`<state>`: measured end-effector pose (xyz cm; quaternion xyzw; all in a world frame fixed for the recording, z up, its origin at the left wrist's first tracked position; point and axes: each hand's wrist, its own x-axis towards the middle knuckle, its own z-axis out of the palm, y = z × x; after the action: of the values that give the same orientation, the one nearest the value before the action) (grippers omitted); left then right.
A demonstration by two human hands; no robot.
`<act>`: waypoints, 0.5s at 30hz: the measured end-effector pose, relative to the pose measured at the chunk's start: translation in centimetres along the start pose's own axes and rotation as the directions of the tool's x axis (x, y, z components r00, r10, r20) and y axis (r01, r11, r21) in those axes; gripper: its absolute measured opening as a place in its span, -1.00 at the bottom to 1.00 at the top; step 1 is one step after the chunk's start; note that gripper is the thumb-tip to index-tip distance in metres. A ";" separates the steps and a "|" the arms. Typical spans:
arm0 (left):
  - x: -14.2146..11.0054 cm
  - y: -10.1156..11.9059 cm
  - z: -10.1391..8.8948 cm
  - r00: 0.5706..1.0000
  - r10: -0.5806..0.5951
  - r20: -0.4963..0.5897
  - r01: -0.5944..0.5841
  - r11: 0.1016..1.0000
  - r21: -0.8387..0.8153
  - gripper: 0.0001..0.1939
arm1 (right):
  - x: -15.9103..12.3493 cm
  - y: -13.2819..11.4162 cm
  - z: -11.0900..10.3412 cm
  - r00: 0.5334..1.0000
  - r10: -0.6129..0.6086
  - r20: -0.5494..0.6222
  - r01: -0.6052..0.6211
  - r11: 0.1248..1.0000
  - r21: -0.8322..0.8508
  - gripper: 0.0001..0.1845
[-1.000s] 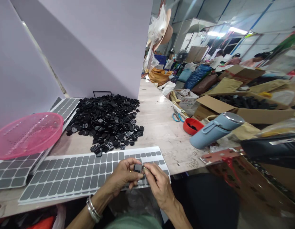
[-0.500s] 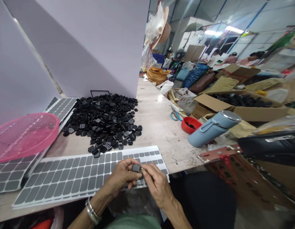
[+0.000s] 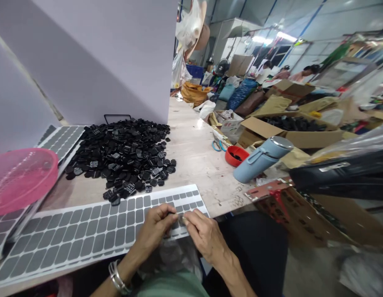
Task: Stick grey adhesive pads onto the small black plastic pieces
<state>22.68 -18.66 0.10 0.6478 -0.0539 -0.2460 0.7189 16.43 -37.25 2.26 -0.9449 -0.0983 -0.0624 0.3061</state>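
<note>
My left hand [image 3: 157,222], with a silver bangle at the wrist, is closed in a pinch over the front sheet. Between its thumb and fingers shows the edge of a small black plastic piece. Close beside it, my right hand [image 3: 202,233] pinches something small at its fingertips, too blurred to name. Beneath both hands lies a white sheet of grey rounded stickers [image 3: 95,235], smaller ones toward its right end. Behind the sheet a large heap of black plastic pieces [image 3: 126,152] spreads over the table [image 3: 188,144].
At left a pink plastic basket [image 3: 24,177] stands over more sticker sheets. On the right are blue-handled scissors [image 3: 218,145], a red bowl [image 3: 236,156] with black bits and a tilted blue flask [image 3: 262,159]. Cardboard boxes [image 3: 312,138] stand beyond; people sit far back.
My view has swung a little to the right. The left hand has turned, so the black piece that showed its flat face is now mostly hidden by fingers.
</note>
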 end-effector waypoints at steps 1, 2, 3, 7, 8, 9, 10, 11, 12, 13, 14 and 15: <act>0.1 0.5 -0.5 0.999 0.007 -0.045 -0.006 1.000 0.008 -0.72 | -0.5 0.8 -0.5 0.999 0.035 -0.025 -0.035 0.999 -0.025 -0.74; 0.2 1.2 -1.0 0.995 0.012 -0.100 -0.011 1.000 0.012 -0.71 | -1.0 1.6 -1.1 0.995 0.074 -0.059 -0.077 0.996 -0.046 -0.74; 0.3 1.8 -1.6 0.988 0.011 -0.153 -0.009 1.000 0.013 -0.69 | -1.5 2.4 -1.6 0.989 0.114 -0.095 -0.119 0.991 -0.057 -0.74; 0.5 2.8 -2.2 0.991 -0.026 -0.135 0.033 0.998 0.051 -0.65 | -2.7 4.3 -2.5 0.972 0.195 -0.134 -0.209 0.972 -0.105 -0.76; 0.5 2.5 -1.8 0.996 -0.030 -0.078 0.036 0.996 0.079 -0.67 | -2.7 4.3 -2.4 0.973 0.197 -0.120 -0.212 0.968 -0.133 -0.77; 0.4 2.1 -1.1 0.999 -0.028 -0.016 0.030 0.993 0.112 -0.71 | -2.6 4.3 -2.3 0.975 0.196 -0.103 -0.212 0.963 -0.169 -0.77; 0.2 1.7 -0.3 0.998 -0.022 0.052 0.014 0.988 0.151 -0.75 | -2.4 4.1 -2.1 0.977 0.195 -0.090 -0.210 0.955 -0.209 -0.77; 0.0 1.2 0.5 0.992 -0.014 0.123 -0.010 0.981 0.195 -0.80 | -2.2 4.0 -2.0 0.978 0.192 -0.079 -0.206 0.946 -0.249 -0.77; -0.3 0.9 1.2 0.982 -0.003 0.186 -0.042 0.970 0.241 -0.84 | -1.9 3.8 -1.9 0.980 0.187 -0.071 -0.200 0.937 -0.285 -0.78; -0.5 0.6 1.9 0.971 0.015 0.239 -0.087 0.952 0.292 -0.87 | -1.7 3.7 -1.8 0.982 0.178 -0.066 -0.190 0.930 -0.315 -0.78; -0.7 0.5 2.4 0.959 0.037 0.282 -0.138 0.927 0.348 -0.87 | -1.5 3.5 -1.8 0.984 0.166 -0.062 -0.177 0.926 -0.333 -0.79; -0.9 0.5 2.7 0.948 0.063 0.311 -0.192 0.895 0.402 -0.86 | -1.2 3.4 -1.8 0.987 0.154 -0.056 -0.164 0.925 -0.343 -0.79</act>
<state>20.96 -20.70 1.17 0.7413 -0.2541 -0.2722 0.5584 15.87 -41.15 1.56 -0.9878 -0.0047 -0.0671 0.1406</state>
